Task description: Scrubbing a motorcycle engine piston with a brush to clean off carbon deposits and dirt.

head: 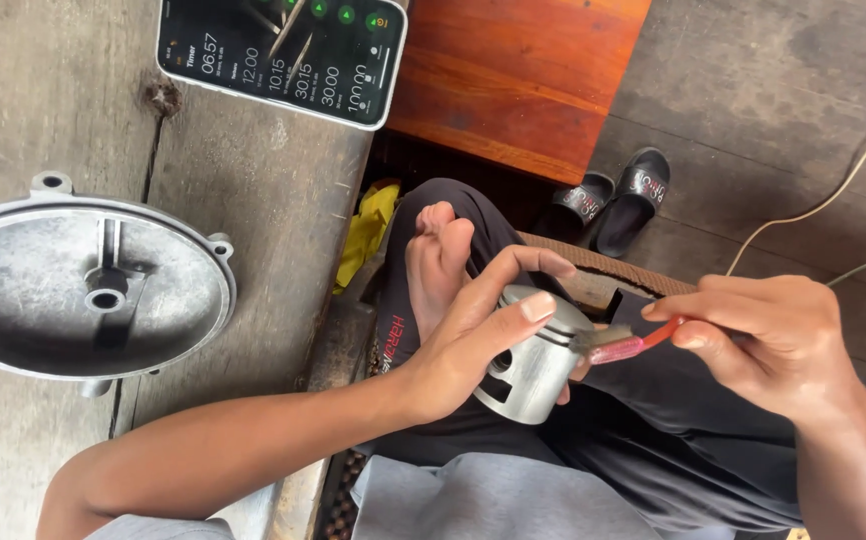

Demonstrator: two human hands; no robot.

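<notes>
Seated by a wooden desk (283, 190), we grip a grey metal piston (531, 362) over our lap, left hand (473, 340) wrapped around its crown. Our right hand (773, 345) pinches a red-handled brush (625, 347), bristles touching the piston's top edge. We judge cleaning is underway; next, turning the piston would expose unbrushed grooves.

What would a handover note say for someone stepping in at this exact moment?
Left hand: grip closed around the metal piston, held over the lap.
Right hand: pinching a red-handled brush, bristles against the piston's upper side.
Nearby: round metal cover lying open side up on the wooden bench, phone at the bench's far edge.
Done: piston in hand, brush on it.
Left: how clean it is cannot be judged; the cover lies untouched.
</notes>
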